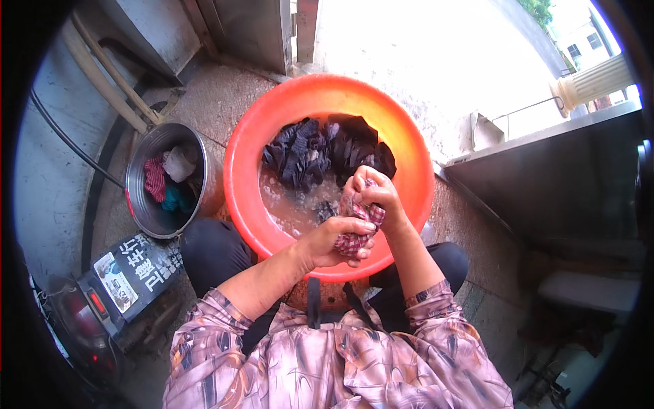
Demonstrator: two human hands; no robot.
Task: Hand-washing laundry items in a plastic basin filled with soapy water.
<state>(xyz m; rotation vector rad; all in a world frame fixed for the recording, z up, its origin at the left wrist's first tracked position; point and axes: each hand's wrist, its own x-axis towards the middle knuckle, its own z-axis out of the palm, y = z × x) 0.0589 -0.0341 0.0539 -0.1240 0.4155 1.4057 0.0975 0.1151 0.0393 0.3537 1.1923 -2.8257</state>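
A red-and-white checked cloth (352, 243) is bunched between my two hands above the near right part of an orange plastic basin (245, 153). My left hand (340, 236) grips its lower end, thumb across the top. Just beyond it, my right hand (375, 197) is closed around the upper end, with folds showing between the fingers. Murky, sudsy water (278, 199) lies in the basin. Dark wet clothes (301, 151) are heaped at its far side, partly above the water. A small dark patterned cloth (325, 210) shows beside my hands.
A metal bucket (212, 174) at the left holds a red striped cloth (155, 178), a pale cloth (179, 163) and a teal cloth (176, 200). Below it is a vehicle's rear mudguard (135, 276) bearing writing. An open metal door (250, 30) stands beyond; a dark panel (552, 168) is at right.
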